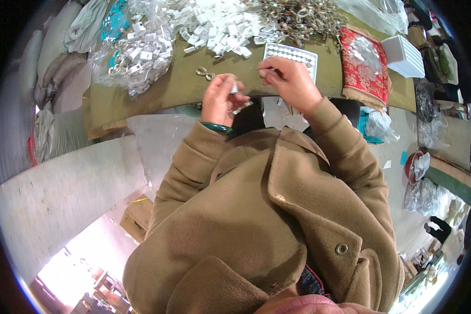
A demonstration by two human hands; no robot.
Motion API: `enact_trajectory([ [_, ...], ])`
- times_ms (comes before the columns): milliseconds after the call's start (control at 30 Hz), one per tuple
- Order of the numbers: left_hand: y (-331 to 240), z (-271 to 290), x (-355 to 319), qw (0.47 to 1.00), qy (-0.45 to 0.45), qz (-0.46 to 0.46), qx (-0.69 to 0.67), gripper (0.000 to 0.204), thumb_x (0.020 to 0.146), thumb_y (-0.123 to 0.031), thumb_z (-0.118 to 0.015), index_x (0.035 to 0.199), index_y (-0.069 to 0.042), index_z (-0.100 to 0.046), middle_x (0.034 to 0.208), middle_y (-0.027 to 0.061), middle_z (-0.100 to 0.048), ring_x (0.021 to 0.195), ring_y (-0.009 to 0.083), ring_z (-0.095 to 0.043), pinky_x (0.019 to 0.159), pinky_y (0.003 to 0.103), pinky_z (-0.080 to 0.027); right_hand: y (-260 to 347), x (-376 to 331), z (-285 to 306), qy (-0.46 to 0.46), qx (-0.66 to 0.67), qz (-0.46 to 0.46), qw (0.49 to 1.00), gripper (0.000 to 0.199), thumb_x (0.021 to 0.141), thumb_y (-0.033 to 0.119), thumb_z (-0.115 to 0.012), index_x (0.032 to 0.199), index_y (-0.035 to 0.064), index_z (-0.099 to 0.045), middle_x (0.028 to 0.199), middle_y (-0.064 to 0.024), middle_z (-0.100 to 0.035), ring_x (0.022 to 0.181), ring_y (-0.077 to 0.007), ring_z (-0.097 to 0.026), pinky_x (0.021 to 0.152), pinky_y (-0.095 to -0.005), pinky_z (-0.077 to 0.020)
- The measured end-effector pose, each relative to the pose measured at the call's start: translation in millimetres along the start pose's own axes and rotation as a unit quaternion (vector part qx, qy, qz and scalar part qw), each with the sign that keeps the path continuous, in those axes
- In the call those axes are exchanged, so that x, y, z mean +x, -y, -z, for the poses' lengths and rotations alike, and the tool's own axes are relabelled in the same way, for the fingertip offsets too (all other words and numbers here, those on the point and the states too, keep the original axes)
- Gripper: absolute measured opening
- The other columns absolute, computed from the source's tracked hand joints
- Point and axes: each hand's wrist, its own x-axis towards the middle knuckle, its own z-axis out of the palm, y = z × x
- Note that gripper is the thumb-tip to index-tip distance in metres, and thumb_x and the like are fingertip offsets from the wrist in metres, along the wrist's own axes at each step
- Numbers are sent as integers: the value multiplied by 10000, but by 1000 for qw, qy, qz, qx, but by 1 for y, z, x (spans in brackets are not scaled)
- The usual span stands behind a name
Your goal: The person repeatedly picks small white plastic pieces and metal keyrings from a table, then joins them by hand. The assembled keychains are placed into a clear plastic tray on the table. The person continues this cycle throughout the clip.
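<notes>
In my left hand, closed near the table's front edge, is a small pale block-shaped piece between thumb and fingers. A short silvery chain-like strip hangs below that hand, and a dark green bangle circles the wrist. My right hand is raised to the right with thumb and fingertips pinched together; whatever they hold is too small to make out. Just behind it lies a white tray with rows of round pieces, partly covered by the hand. A looped metal piece lies beyond my left hand.
A heap of small white blocks and a tangle of metal pieces cover the table's far side. Left stands a clear plastic bag of similar pieces. Right are a red patterned cloth and a white ridged block.
</notes>
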Motion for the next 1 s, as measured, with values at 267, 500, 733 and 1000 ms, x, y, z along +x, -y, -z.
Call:
enact_trajectory([
  [267,-47,41,27,908,-134,-202,342,167,877,-180,-622,983,-57,-659,916,68,-667,771,172,-629,660,303,-511,1,65,-72,-12,-293,128,948,89,842,115,-564,889,69,-626,811,-113,-617,739,-330,-636,634,-427,-515],
  [500,-42,42,66,736,-136,-284,599,162,804,-170,-690,885,-32,-661,787,109,-671,706,209,-644,668,330,-499,0,65,-85,-77,-263,87,958,145,833,131,-590,960,96,-650,845,-127,-617,709,-341,-630,619,-425,-516],
  [733,-47,28,35,959,-40,-137,243,91,865,-105,-662,867,-17,-641,715,-19,-619,602,37,-542,538,178,-418,6,52,-68,0,251,-118,961,233,879,147,-639,1080,31,-644,872,-76,-667,658,-157,-633,598,-282,-521],
  [1000,-54,10,9,986,108,109,-65,84,895,-158,-623,881,-76,-607,622,-62,-459,471,5,-362,385,150,-263,10,31,-39,40,421,-117,899,177,903,102,-623,1060,25,-653,876,-13,-648,720,-84,-616,666,-234,-513],
])
